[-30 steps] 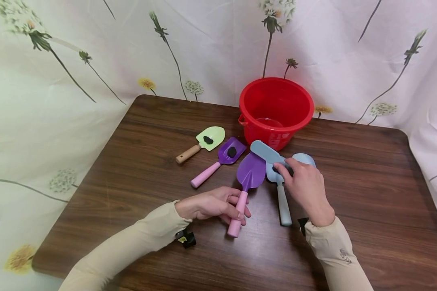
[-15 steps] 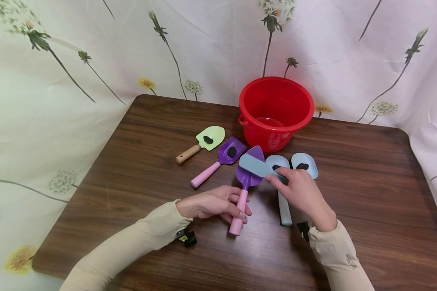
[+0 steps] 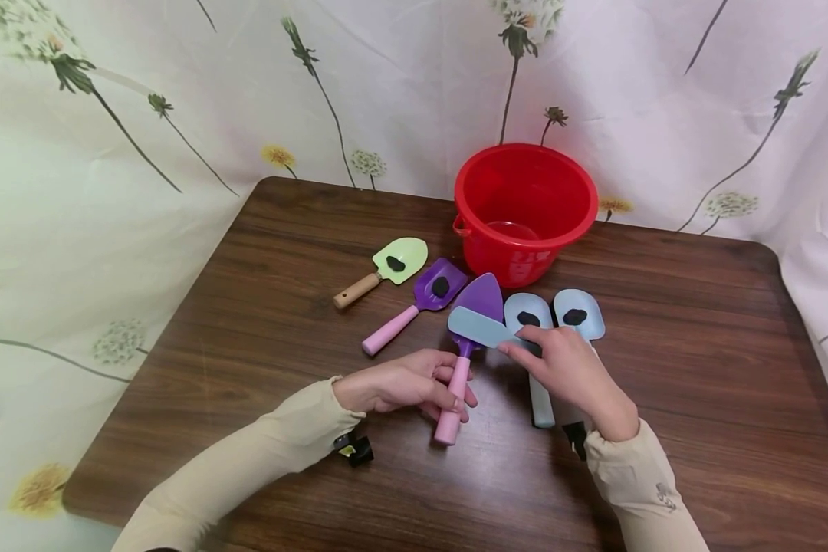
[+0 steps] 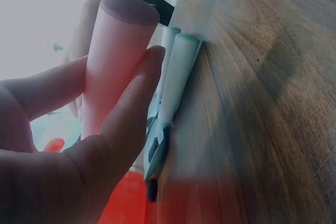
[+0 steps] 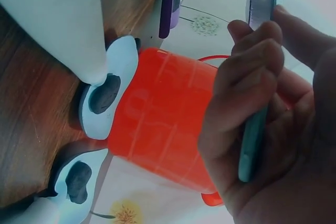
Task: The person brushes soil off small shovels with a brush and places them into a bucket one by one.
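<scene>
My left hand [image 3: 403,383] holds the pink handle [image 4: 115,66] of a purple trowel [image 3: 481,294], its pointed blade toward the red bucket. Across the lower blade, near the neck, lies a light blue brush [image 3: 479,327]. The right hand [image 3: 574,373] grips this brush by its handle [image 5: 253,148]. In the right wrist view, white bristles [image 5: 261,8] face the purple blade. Right of the trowel, a light blue scoop [image 3: 527,301] rests partly under my right hand. Another light blue scoop [image 3: 579,299] lies beside it, its handle mostly hidden. Both carry a dark patch on the blade.
A red bucket [image 3: 524,264] stands at the back of the brown table [image 3: 283,230]. Left of the held trowel lie a purple scoop [image 3: 424,297] with a pink handle and a green trowel [image 3: 409,251] with a wooden handle. A flowered cloth [image 3: 400,92] hangs behind.
The brush has moved from the upper right edge of the purple blade down to its base, turning flatter. The trowel, held by the left hand, has shifted only slightly.
</scene>
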`<state>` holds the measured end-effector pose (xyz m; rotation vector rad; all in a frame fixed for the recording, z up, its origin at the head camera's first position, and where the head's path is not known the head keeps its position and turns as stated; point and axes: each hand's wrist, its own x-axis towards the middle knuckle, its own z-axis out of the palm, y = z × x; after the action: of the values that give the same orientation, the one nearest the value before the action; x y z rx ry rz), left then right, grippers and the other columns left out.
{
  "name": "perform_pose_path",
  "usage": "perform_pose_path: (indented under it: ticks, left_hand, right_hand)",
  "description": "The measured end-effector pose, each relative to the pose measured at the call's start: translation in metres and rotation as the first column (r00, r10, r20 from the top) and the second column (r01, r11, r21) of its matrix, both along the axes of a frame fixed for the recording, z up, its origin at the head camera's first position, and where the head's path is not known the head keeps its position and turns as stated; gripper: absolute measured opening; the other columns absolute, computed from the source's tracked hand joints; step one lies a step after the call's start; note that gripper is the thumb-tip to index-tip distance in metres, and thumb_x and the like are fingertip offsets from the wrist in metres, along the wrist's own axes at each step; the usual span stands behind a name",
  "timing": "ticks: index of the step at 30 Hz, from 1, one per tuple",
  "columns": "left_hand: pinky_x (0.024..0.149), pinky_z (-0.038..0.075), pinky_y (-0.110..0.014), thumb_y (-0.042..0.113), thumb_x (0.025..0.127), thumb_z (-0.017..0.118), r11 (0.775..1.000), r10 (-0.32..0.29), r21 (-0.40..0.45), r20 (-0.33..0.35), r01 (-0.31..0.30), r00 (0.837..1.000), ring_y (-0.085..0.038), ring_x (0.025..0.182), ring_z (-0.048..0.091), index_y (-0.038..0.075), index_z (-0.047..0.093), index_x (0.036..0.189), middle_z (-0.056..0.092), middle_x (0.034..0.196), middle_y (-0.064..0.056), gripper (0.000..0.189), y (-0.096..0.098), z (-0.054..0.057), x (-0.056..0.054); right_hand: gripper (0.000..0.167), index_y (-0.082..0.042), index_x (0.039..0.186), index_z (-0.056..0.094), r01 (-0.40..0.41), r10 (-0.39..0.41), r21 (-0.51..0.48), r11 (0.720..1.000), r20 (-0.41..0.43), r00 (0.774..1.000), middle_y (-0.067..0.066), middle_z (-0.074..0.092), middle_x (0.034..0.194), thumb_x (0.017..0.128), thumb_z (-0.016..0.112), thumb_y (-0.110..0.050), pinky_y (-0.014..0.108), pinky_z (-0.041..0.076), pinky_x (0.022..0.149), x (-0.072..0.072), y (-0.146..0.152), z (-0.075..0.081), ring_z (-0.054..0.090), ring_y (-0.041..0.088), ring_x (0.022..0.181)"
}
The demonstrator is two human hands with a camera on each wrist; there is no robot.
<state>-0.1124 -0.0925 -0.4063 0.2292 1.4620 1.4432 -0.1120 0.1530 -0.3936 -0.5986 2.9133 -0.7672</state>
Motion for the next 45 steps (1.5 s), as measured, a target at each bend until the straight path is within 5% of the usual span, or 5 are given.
perform_pose_path:
  ticks: [9,19,29,40,45]
  left_hand:
    - [0.08,0.059,-0.038,-0.004,0.088,0.058,1.0,0.024,0.008,0.023,-0.024,0.999,-0.019,0.088,0.069,-0.008,0.037,0.129,0.062,0.117,-0.024,0.046,0.0,-0.002,0.002]
    - [0.08,0.059,-0.038,-0.006,0.087,0.057,0.999,0.023,0.038,0.015,-0.024,1.0,-0.02,0.089,0.068,-0.01,0.039,0.129,0.059,0.12,-0.029,0.046,-0.001,-0.003,0.004]
    - [0.081,0.058,-0.037,-0.004,0.088,0.058,1.0,0.003,0.028,0.025,-0.004,1.0,-0.019,0.091,0.069,-0.009,0.036,0.129,0.059,0.121,-0.028,0.046,-0.002,-0.005,0.004]
    - [0.083,0.058,-0.039,-0.005,0.088,0.056,0.999,0.022,0.024,-0.017,-0.022,1.0,-0.021,0.092,0.069,-0.011,0.034,0.13,0.058,0.122,-0.03,0.048,0.001,-0.004,0.003]
    - [0.081,0.059,-0.037,-0.003,0.089,0.057,1.0,0.017,0.006,-0.021,-0.017,1.0,-0.019,0.091,0.069,-0.008,0.035,0.133,0.06,0.121,-0.026,0.05,0.0,-0.003,0.001]
  right_hand:
    - [0.024,-0.013,0.082,0.064,0.101,-0.097,0.038,0.994,-0.102,0.99,-0.002,0.04,0.051,0.088,0.07,-0.035,0.025,0.035,0.048,-0.005,0.0,-0.003,0.04,0.012,0.049]
    - [0.03,-0.007,0.098,0.071,0.242,-0.233,-0.007,0.97,-0.296,0.926,0.003,0.052,0.054,0.087,0.071,-0.034,0.035,0.045,0.047,-0.009,0.004,-0.007,0.048,0.019,0.053]
    - [0.028,-0.006,0.097,0.07,0.281,-0.284,-0.058,0.958,-0.327,0.902,0.007,0.056,0.059,0.086,0.072,-0.031,0.042,0.048,0.049,-0.01,0.005,-0.005,0.051,0.022,0.056]
    - [0.018,-0.013,0.086,0.067,0.024,-0.028,-0.02,0.999,-0.21,0.977,-0.004,0.045,0.054,0.086,0.072,-0.03,0.023,0.036,0.051,-0.001,0.002,-0.003,0.04,0.008,0.05]
    - [0.019,-0.019,0.079,0.061,-0.079,0.079,0.009,0.997,-0.16,0.984,-0.01,0.039,0.054,0.086,0.072,-0.034,0.02,0.034,0.05,0.002,0.002,-0.003,0.037,0.004,0.05]
